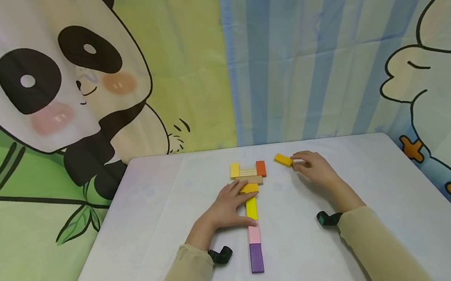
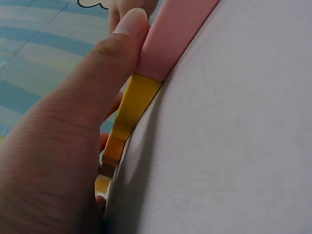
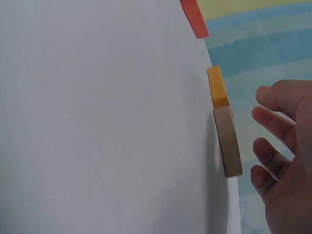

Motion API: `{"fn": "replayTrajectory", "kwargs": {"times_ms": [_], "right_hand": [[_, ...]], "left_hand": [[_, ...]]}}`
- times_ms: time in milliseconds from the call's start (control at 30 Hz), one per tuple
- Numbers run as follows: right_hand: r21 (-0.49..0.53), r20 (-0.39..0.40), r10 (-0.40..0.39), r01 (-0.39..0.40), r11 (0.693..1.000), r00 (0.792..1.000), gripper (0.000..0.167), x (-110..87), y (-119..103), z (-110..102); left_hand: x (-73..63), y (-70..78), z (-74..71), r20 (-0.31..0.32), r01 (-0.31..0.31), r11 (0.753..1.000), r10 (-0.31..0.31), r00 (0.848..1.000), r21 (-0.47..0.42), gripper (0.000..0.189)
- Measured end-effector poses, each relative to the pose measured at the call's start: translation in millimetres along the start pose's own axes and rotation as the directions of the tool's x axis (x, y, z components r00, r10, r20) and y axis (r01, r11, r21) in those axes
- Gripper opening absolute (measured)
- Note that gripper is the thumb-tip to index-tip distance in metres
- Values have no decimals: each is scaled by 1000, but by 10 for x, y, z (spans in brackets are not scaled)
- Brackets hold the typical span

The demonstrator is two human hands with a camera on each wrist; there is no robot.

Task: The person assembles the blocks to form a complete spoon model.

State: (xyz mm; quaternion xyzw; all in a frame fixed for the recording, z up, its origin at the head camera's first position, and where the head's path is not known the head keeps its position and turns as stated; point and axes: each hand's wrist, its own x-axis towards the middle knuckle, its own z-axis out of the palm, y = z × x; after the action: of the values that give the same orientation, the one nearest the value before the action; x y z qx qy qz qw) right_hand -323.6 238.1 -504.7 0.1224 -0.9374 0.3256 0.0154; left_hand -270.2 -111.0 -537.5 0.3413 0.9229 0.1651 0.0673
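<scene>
My left hand (image 1: 225, 207) lies spread along a row of coloured blocks. Its thumb touches the pink block (image 1: 254, 236), and its fingers reach over the yellow block (image 1: 252, 209) to the orange block (image 1: 249, 188). The left wrist view shows the thumb laid against the pink block's (image 2: 170, 41) side. At the far right my right hand (image 1: 316, 167) hovers with loosely bent fingers beside a loose orange block (image 1: 282, 160). In the right wrist view a plain wooden block (image 3: 227, 141) adjoins that orange block, with a gap between it and the fingertips; in the head view the hand hides it.
A purple block (image 1: 256, 258) ends the row at the near side. Beyond the left fingers lie a wooden crosspiece (image 1: 257, 180), pale wooden blocks (image 1: 247, 172), a yellow block (image 1: 234, 171) and a red-orange block (image 1: 261, 169). The white table (image 1: 148, 265) ends at a printed curtain (image 1: 188, 70).
</scene>
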Motion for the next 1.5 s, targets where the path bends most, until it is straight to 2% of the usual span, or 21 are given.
{"fn": "replayTrajectory", "kwargs": {"times_ms": [167, 300, 400, 633, 933, 1167, 1500], "right_hand": [[-35, 3, 38, -38, 999, 999, 42, -87, 186, -69], [-11, 10, 75, -75, 997, 997, 43, -118, 277, -37], [10, -13, 68, -68, 998, 998, 39, -125, 328, 1], [-4, -64, 48, -48, 999, 997, 35, -155, 348, 32], [17, -97, 131, -130, 991, 987, 34, -192, 334, 21], [123, -82, 133, -122, 985, 988, 33, -102, 100, 6], [178, 15, 66, -67, 982, 998, 27, 397, -492, 401]], "left_hand": [[-15, -24, 9, -7, -1, 1000, 1, 1000, 9, 96], [-28, -26, -2, -9, -2, 1000, 2, 1000, 3, 96], [-35, -24, -17, -6, 5, 1000, -5, 1000, 1, 96], [-47, -18, -37, -1, 11, 1000, -11, 1000, 1, 96], [-61, -2, -61, -6, 0, 1000, 0, 1000, 0, 96], [-23, 16, -20, -2, -9, 1000, 9, 1000, 4, 97], [-11, 19, -29, 11, 5, 1000, -5, 1000, 7, 97]]}}
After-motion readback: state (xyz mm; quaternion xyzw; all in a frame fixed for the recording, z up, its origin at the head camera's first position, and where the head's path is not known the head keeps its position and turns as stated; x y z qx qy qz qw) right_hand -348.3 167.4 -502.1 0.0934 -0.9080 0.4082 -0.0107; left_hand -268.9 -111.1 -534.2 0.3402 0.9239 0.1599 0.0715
